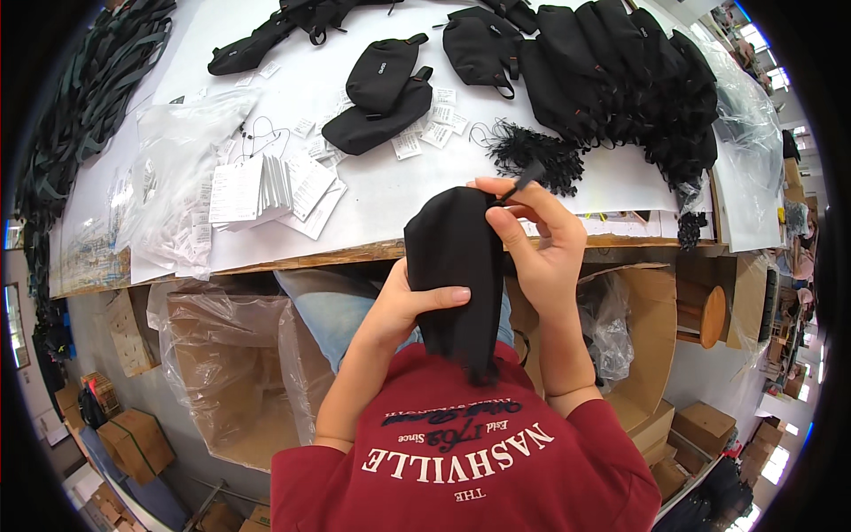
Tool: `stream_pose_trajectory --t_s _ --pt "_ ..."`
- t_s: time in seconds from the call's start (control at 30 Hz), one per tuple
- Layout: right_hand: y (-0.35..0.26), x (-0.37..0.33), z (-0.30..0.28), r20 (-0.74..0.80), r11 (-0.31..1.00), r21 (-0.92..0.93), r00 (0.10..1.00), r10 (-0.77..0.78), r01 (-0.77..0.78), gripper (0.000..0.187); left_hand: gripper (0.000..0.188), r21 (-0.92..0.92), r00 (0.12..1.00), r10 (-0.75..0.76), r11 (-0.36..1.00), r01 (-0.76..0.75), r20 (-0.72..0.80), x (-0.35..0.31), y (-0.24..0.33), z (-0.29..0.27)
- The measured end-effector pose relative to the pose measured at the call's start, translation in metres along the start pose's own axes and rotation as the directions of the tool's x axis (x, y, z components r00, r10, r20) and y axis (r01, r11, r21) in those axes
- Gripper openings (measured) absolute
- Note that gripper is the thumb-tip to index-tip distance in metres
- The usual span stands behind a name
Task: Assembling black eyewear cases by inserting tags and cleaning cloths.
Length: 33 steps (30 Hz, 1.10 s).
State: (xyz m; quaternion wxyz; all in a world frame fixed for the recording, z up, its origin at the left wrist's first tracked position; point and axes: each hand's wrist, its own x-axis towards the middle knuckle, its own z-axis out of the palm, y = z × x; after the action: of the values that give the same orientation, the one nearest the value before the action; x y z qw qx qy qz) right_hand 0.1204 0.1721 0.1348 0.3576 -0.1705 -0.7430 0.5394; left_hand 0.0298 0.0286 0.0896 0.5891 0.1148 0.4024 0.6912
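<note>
A black fabric pouch (pixel 452 253) is held up in front of my chest, near the table's front edge. My left hand (pixel 406 306) is closed around its left side, thumb across the front and the other fingers hidden behind it. At the pouch's upper right corner, the fingertips of my right hand (pixel 545 248) are pinched together. A short black tab (pixel 530 175) sticks up from between those fingers; whether it is a zipper pull or a strap end I cannot tell. Beyond the pouch, two similar black pouches (pixel 381 75) lie overlapping on small white labels (pixel 434 133).
Many black pouches (pixel 612 62) are heaped at the back right, beside a bundle of black cords (pixel 536 155). White printed cards (pixel 257 191) and clear plastic bags (pixel 177 177) lie on the left. Dark straps (pixel 89 106) hang at the far left. Plastic-lined cardboard boxes (pixel 230 372) stand below the table.
</note>
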Motion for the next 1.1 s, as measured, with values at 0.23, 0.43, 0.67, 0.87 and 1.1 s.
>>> stream_pose_trajectory --t_s 0.23,0.43,0.67,0.87,1.1 --pt "0.012 -0.004 0.002 -0.105 0.975 -0.174 0.982 -0.157 0.137 0.014 0.043 -0.169 0.991 -0.129 0.978 0.121 -0.034 -0.001 -0.010 0.001" --pt "0.002 -0.030 0.003 0.203 0.999 -0.025 0.978 0.048 -0.044 0.010 0.031 -0.463 0.989 -0.065 0.886 -0.003 -0.131 0.010 -0.006 -0.022" --pt "-0.002 -0.048 0.004 0.355 0.969 0.118 0.921 0.162 -0.216 0.010 0.023 -0.541 0.989 0.045 0.833 -0.117 -0.144 0.016 0.004 -0.049" --pt "0.000 -0.048 -0.008 0.437 0.977 0.050 0.884 0.166 -0.208 0.017 0.023 -0.461 0.967 0.069 0.869 -0.180 -0.246 0.015 0.005 -0.044" --pt "-0.025 -0.028 -0.003 0.516 0.637 -0.645 0.855 -0.045 0.422 0.058 0.035 -0.502 0.980 -0.036 0.862 -0.069 -0.198 0.010 0.007 -0.021"
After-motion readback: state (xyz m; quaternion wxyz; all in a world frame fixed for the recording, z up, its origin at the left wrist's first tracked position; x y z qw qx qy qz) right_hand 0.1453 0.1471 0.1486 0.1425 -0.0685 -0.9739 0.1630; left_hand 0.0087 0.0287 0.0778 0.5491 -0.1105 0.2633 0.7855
